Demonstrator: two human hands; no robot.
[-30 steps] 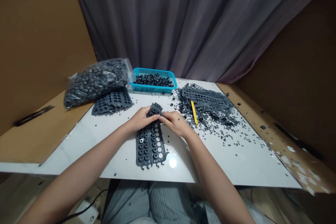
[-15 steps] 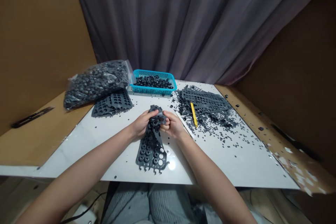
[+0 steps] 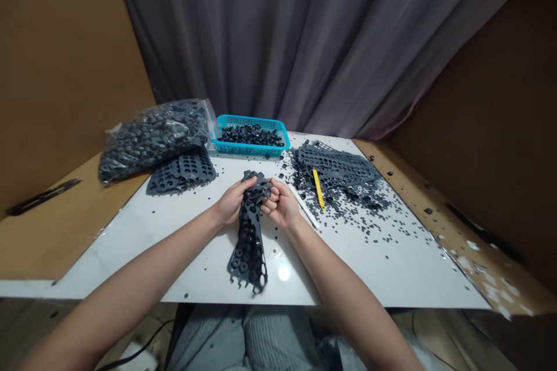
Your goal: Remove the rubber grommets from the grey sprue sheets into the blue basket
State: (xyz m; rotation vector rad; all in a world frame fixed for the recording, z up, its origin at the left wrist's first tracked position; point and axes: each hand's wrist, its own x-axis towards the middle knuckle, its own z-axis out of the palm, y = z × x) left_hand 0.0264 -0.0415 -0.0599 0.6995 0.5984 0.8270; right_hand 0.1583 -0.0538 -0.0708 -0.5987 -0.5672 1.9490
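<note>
A dark grey rubber sheet (image 3: 249, 246) of round moulded parts is gripped at its far end by both hands, twisted and bunched there. My left hand (image 3: 232, 200) pinches it from the left, thumb on top. On the other side, my right hand (image 3: 279, 202) has its fingers curled and closed on the sheet's edge. The near end hangs down toward me, with thick rings still in it and a few bare round holes along its right side. Just right of my right hand lie a white stick tool (image 3: 303, 207) and a yellow stick tool (image 3: 318, 189).
A blue basket (image 3: 252, 152) of small black parts stands at the back. Left of it, a clear bag (image 3: 152, 136) of parts leans over perforated sheets (image 3: 185, 171). More punched sheets (image 3: 337, 162) lie at right among scattered black bits (image 3: 348, 214). Cardboard walls (image 3: 65, 69) flank the table.
The sheet's near end has twisted and narrowed, its right edge swinging inward and tilting. Both hands still hold the far end, with only a slight shift. The whole view has drifted a little.
</note>
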